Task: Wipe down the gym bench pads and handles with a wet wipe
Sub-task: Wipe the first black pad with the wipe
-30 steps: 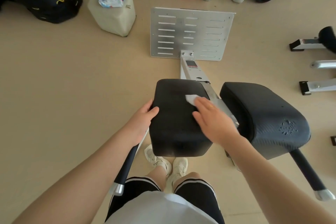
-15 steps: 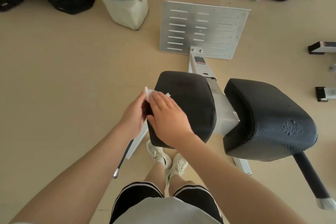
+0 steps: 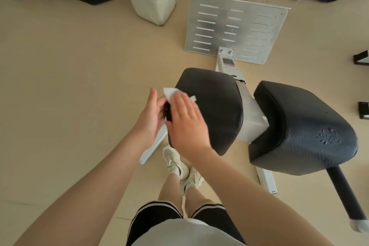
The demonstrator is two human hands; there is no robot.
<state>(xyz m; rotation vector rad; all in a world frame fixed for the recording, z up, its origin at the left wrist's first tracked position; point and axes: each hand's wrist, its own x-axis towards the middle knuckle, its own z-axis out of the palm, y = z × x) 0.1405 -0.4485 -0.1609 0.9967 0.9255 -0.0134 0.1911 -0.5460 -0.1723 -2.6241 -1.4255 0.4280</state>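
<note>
Head view, looking down over the standing person's arms.

Wet wipe (image 3: 169, 94): white, folded, at the left edge of the near bench pad (image 3: 211, 106), about halfway along that edge. Its corners poke out from under the right hand (image 3: 186, 122), one over the pad top and one out past the rim toward the left hand (image 3: 150, 118).

Right hand: lies flat, fingers (image 3: 179, 102) extended and close together, pressing the wipe onto the pad rather than pinching it. Palm covers the pad's left near quarter.

Left hand: just beside the pad's left side, fingers loosely curled toward the wipe's outer corner. Whether they actually pinch it cannot be told; the contact is hidden behind the right hand.

Geometry: pad's long axis runs away from the person, toward the slotted footplate (image 3: 235, 28). The wipe sits at the leftmost limit, so the unwiped-looking surface lies to the right and ahead of the fingers. Right hand is the nearer one to that surface.

Judgement: next stroke probably goes rightward or along the side face. Room is open: bare floor (image 3: 69, 76) to the left, a gap with the white frame block (image 3: 252, 122) before the second pad (image 3: 303, 126). The handle (image 3: 347, 195) lies well apart at far right and looks yet to be done.
</note>
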